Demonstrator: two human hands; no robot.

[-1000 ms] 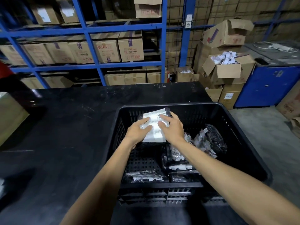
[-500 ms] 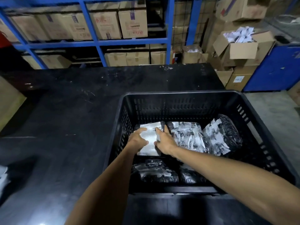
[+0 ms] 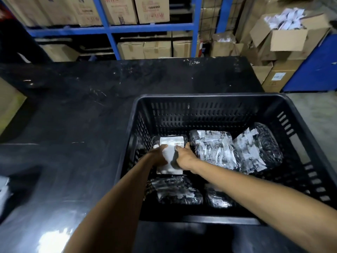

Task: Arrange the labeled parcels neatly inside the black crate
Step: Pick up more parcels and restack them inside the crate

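At the desk's near right corner, inside the black crate (image 3: 209, 98), your left hand (image 3: 158, 156) and right hand (image 3: 184, 158) grip one labeled parcel (image 3: 171, 142) by its sides, label up, probably to seat it flush beside the neighbouring parcels (image 3: 213, 148).

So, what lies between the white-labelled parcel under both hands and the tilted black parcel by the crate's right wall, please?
One black plastic-wrapped parcel with a crumpled white label, beside the held white-labelled parcel; the head view shows it.
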